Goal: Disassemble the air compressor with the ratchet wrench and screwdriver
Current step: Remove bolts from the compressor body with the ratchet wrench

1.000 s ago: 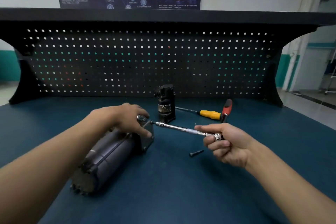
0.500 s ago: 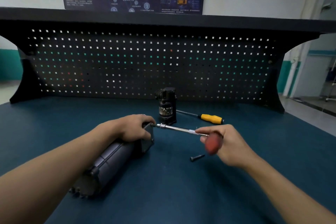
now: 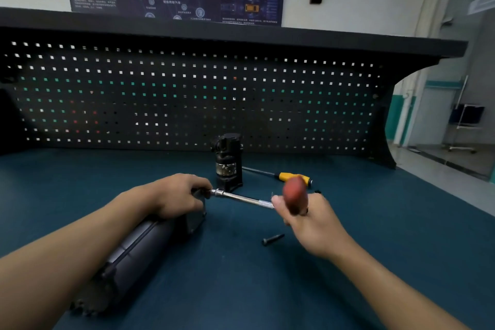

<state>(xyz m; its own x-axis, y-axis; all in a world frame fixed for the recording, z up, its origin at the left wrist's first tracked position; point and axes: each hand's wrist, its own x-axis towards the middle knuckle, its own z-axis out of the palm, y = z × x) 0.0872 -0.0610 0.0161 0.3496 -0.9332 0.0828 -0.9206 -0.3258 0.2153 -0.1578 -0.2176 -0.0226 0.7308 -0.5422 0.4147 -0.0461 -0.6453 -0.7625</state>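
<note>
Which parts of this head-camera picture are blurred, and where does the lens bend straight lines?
Head view: motion blur smears the red handle of the wrench and the right hand gripping it; the left hand, compressor and bolt are fairly sharp; the shelf bows and tilts from the wide-angle lens; lighting is dim, brightest through the pegboard holes.

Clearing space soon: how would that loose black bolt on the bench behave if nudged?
The bolt likely rolls in a curve, since its head looks wider than its round shank. Small and metal-looking, it is probably light and stiff.
</note>
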